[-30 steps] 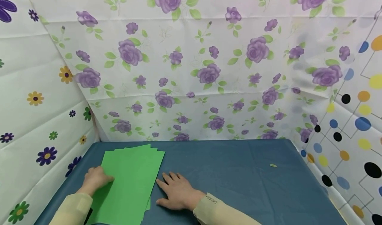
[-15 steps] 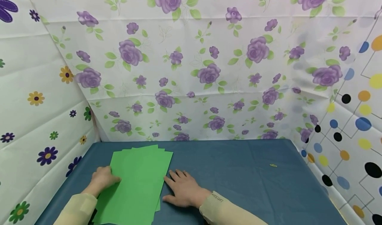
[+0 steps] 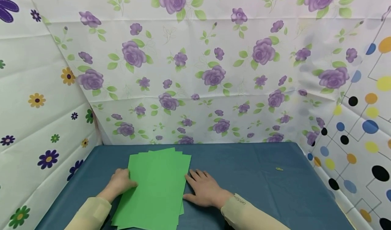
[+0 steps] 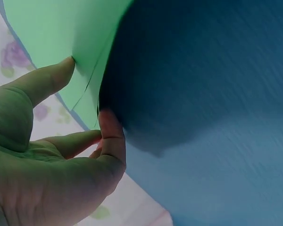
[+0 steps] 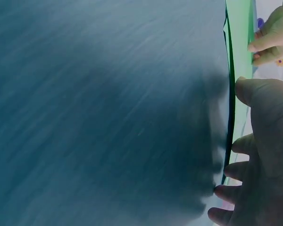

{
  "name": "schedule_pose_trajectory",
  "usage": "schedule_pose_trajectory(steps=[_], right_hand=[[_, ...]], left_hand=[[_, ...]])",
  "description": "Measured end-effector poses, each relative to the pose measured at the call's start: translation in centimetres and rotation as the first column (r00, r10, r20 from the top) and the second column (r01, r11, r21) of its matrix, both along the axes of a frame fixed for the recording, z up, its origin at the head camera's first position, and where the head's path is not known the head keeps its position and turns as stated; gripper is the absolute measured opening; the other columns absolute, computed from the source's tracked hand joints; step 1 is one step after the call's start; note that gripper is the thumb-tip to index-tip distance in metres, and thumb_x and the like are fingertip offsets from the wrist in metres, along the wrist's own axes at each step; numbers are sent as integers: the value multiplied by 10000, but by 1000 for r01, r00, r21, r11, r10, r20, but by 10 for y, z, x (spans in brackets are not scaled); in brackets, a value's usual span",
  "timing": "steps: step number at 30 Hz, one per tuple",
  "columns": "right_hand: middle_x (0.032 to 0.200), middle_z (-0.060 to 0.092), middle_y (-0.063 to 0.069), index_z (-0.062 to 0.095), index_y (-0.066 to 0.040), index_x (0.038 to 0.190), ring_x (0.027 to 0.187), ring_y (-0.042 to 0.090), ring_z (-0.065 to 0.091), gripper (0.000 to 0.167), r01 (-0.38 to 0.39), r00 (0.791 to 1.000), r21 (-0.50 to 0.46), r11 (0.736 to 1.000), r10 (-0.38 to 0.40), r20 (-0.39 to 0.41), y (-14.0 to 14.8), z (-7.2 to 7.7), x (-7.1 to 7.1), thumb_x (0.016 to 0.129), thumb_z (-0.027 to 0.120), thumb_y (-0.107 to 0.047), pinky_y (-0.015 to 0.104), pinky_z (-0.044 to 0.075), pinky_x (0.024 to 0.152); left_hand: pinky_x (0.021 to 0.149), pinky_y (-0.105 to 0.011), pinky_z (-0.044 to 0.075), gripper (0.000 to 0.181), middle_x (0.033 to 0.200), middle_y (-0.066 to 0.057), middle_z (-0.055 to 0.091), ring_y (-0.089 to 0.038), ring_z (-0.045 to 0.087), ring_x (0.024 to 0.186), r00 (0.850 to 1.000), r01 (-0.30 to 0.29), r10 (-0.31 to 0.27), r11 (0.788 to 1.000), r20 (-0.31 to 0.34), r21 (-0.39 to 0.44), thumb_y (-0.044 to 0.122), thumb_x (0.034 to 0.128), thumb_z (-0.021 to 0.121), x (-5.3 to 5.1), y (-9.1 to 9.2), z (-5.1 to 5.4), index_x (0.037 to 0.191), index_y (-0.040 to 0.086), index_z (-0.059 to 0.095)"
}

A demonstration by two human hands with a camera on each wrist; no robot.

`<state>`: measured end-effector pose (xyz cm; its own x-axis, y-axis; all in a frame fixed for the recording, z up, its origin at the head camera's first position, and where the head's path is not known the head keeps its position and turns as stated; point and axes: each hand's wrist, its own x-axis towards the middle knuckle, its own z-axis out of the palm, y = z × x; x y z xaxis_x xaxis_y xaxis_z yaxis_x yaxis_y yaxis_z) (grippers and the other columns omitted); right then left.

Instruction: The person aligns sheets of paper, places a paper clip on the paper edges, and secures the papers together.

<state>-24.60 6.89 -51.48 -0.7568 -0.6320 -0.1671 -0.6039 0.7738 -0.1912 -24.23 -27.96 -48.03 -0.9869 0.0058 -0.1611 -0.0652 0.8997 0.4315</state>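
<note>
On blue bench (image 3: 244,196), green paper stack (image 3: 154,189) shifted rightward, now nearer centre, sheets uneven; left hand (image 3: 119,181) pinches left edge; right hand (image 3: 206,189), fingers spread, touches right edge.

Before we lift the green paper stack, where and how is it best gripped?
Likely by both long edges, left hand from the left, right hand from the right: the green paper stack is broad, thin and unevenly layered, so it could slide apart if held at one edge.
</note>
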Motion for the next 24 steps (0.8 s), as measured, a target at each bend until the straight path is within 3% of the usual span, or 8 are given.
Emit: schedule_pose_trajectory(steps=[12, 24], right_hand=[[1696, 194, 63, 272, -229, 1641, 1553, 284, 166, 818, 1, 1000, 19, 1000, 0, -9, 48, -3, 3, 1000, 406, -719, 525, 197, 1231], [1683, 231, 96, 319, -285, 1626, 1538, 315, 214, 749, 13, 1000, -8, 1000, -13, 3, 94, -4, 5, 1004, 474, -673, 564, 217, 1214]], left_hand=[[932, -599, 498, 773, 1387, -457, 363, -603, 418, 1267, 997, 79, -79, 996, -5, 49, 106, 869, 818, -4, 57, -3, 1404, -254, 391], [942, -583, 506, 728, 1416, -380, 383, -552, 446, 1283, 992, 126, -125, 991, -34, 46, 79, 853, 831, -7, 101, -10, 1409, -202, 453]])
